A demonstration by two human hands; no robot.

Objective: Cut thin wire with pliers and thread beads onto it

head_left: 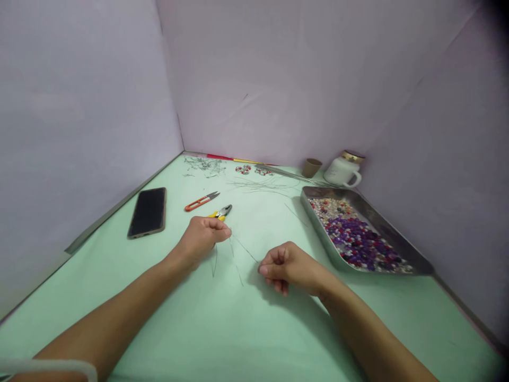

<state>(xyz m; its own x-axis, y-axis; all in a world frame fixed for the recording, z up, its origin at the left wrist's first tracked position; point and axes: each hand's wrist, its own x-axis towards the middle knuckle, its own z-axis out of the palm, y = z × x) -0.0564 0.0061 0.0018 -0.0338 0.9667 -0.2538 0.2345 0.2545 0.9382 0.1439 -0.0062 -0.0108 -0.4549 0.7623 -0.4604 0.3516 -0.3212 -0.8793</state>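
A thin grey wire (pixel 244 248) stretches between my two hands above the green tabletop. My left hand (pixel 204 236) pinches its upper end between thumb and fingertips, and further thin wire strands hang below those fingers. Lower and to the right, my right hand (pixel 286 268) is closed on the wire's other end, the remaining fingers curled. Just behind my left hand lie yellow-handled pliers (pixel 225 211), their grips partly covered by the hand. Orange thread snips (pixel 202 201) rest a little farther back.
A metal tray (pixel 318 225) of purple, red and white beads stands at right. Behind it are a lidded white mug (pixel 342 170) and a brown cup (pixel 311 167). A phone (pixel 148 212) lies at left. Loose wires (pixel 262 184), beaded pieces (pixel 243 169) and wire scraps (pixel 207 165) lie toward the back wall.
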